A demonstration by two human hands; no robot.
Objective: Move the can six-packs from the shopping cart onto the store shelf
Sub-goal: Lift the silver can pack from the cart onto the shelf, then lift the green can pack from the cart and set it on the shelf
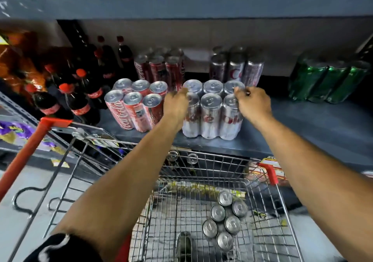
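Note:
A silver can six-pack (211,116) stands upright at the front of the dark shelf (302,124). My left hand (176,104) grips its left side and my right hand (253,104) grips its right side near the can tops. A red six-pack (134,108) stands just to its left. Behind are another red six-pack (159,66) and another silver six-pack (237,66). Down in the wire shopping cart (260,239) one more six-pack (225,219) stands, seen from its tops.
Cola bottles (80,100) with red caps fill the shelf's left end. A green six-pack (327,80) stands at the right, with bare shelf between it and the silver pack. The cart's red handle (26,157) and folded child seat lie at the left. Another shelf board (181,5) hangs overhead.

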